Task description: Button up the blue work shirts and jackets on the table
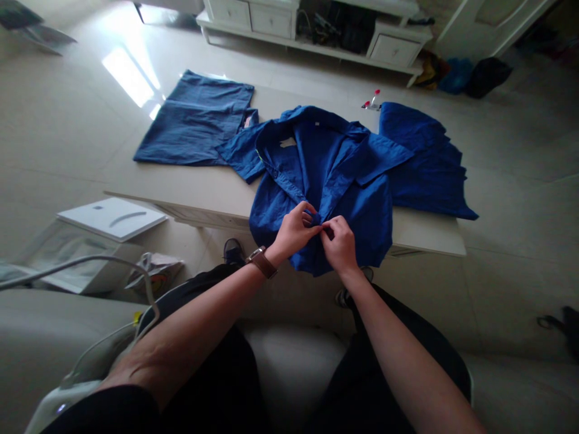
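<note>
A blue short-sleeved shirt (275, 211) lies over the near edge of a low white table (212, 190), its collar spread and its lower part hanging down toward me. My left hand (296, 228), with a brown-strapped watch on the wrist, pinches the front edge of the shirt. Close against it, my right hand (338, 241) pinches the other front edge, and the fingertips of both hands meet. Whatever small part sits between the fingers is hidden. Folded blue cloth (194, 120) lies to the left of the shirt, and more blue cloth (420, 163) fans out on the right.
A small clear bottle with a red cap (374, 99) stands at the table's far side. Beyond is a white cabinet (271, 21). On the floor at left is a white flat box (113, 217) on a clear bin. A grey cable (90, 259) arcs near my left arm.
</note>
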The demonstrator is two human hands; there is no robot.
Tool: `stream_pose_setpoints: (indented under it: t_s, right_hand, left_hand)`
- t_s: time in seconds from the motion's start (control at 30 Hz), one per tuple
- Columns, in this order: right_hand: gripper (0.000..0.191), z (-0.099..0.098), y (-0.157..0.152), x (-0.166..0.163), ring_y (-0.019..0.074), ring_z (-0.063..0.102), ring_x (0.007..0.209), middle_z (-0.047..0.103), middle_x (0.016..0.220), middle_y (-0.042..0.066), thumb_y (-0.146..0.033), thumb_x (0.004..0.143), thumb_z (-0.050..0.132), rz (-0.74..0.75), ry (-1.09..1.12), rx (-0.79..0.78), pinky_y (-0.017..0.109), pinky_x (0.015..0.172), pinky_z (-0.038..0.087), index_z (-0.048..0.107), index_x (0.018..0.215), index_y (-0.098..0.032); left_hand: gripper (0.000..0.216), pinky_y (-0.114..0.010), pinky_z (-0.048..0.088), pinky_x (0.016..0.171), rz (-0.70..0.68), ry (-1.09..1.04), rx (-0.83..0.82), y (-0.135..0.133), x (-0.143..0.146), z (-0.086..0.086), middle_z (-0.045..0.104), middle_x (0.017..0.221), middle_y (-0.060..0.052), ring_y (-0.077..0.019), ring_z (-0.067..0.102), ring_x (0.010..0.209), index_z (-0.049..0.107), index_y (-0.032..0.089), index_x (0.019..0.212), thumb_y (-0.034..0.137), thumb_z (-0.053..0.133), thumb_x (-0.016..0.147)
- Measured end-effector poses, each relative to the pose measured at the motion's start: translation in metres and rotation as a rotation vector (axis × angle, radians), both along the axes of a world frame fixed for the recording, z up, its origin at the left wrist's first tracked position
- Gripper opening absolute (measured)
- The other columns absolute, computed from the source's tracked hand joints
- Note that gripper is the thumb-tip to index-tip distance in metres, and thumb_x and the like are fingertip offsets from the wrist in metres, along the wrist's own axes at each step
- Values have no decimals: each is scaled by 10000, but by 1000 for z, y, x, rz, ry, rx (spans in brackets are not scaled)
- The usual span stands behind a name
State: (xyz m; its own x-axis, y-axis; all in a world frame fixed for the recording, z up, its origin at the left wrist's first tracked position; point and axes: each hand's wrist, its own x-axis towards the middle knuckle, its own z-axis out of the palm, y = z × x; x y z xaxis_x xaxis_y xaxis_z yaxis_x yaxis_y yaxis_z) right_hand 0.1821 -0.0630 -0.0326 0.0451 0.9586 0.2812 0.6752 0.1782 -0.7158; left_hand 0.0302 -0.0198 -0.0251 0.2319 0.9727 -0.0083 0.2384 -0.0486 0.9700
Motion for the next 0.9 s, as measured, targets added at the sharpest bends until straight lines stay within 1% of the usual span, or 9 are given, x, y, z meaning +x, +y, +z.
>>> stream_pose_setpoints:
  t_s: [0.07,0.17,0.33,0.43,0.53,0.6,0.67,0.8,0.9]
  right_hand:
    - [98,2,0,0,207,592,825,597,897,50,-198,897,571,-3,-12,0,342,771,481,637,827,-214]
    - [111,7,0,1,206,588,808,597,877,47,-219,903,588,-11,3,-12,346,765,482,620,797,-222]
    - [114,8,5,3,199,579,795,610,855,46,-275,869,614,-50,118,-46,334,749,480,592,771,-221]
    - [184,0,9,4,194,573,781,629,843,45,-381,847,634,-106,244,-143,330,748,480,593,770,-218]
    - [302,-9,13,4,186,569,746,634,775,28,-506,800,665,-154,433,-268,318,724,475,594,765,-215]
    - [371,-14,14,4,177,561,698,623,705,11,-572,765,682,-162,578,-361,306,680,466,589,745,-214]
    - [409,-15,16,5,167,549,650,610,652,-2,-605,725,704,-153,663,-425,298,646,458,586,721,-213]
    - [435,-13,16,7,163,561,635,638,644,-2,-614,645,766,-171,608,-418,300,649,466,628,709,-207]
    - [449,-11,15,9,178,600,657,682,673,23,-624,643,787,-189,531,-366,309,661,480,663,710,-197]
  left_hand:
    - [314,-193,446,646,21,-32,-12,0,0,-1,583,752,44,-88,578,681,601,194,987,106,737,718]
    - [347,-183,427,616,30,-45,-9,-1,-1,0,588,754,48,-74,560,648,592,197,989,27,657,693]
    - [367,-179,389,556,0,-121,-19,3,-3,3,576,735,60,-70,539,609,566,200,995,41,657,677]
    - [384,-177,385,556,-13,-119,-21,4,-2,3,574,733,63,-67,531,605,561,199,1011,42,659,674]
    - [381,-179,382,565,-27,-99,-4,2,0,3,565,724,70,-66,518,604,562,201,1009,41,662,677]
    - [378,-183,389,581,-36,-77,21,0,1,3,548,713,75,-68,509,611,568,202,1004,33,658,678]
    - [381,-187,396,596,-40,-44,40,-2,1,2,528,703,76,-72,504,620,579,199,1004,19,650,676]
    - [358,-199,405,599,-20,50,26,0,0,-3,562,736,58,-79,530,631,614,179,996,30,672,675]
    - [209,-210,423,591,-10,73,-62,4,-2,-9,598,710,38,-96,564,626,634,160,936,110,699,744]
